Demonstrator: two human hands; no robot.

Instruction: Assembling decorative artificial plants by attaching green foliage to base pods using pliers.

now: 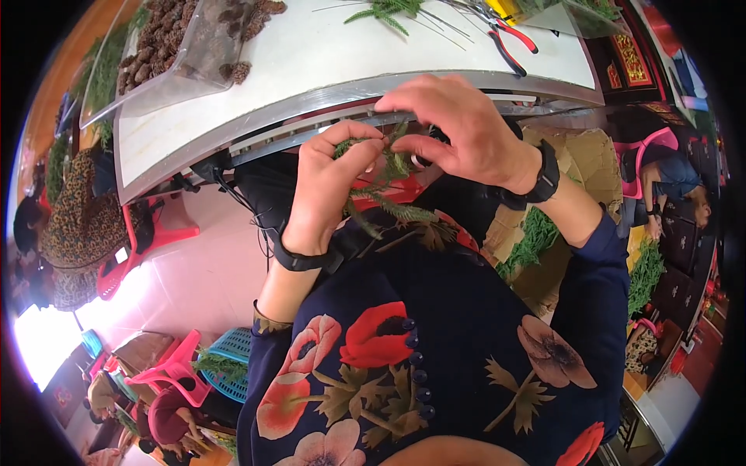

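Observation:
My left hand (pixel 330 175) is closed, thumb against index finger, on a green pine-like sprig (pixel 404 210). Several needled branches of it spread below the fingers, over my lap. Just to the right, my right hand (pixel 470 128) has its thumb and index finger apart. Its thumb tip is close to the sprig's upper end; whether they touch is hard to see. Both hands are at the near metal edge of the white table (pixel 311 58).
Pine cones (pixel 159 39) fill a clear plastic container at the far left. Red-handled pliers (pixel 509 50) lie at the far right, near loose wire-like stems and a green sprig (pixel 386 12). A cardboard box (pixel 579 159) with greenery stands at my right. Other people sit on both sides.

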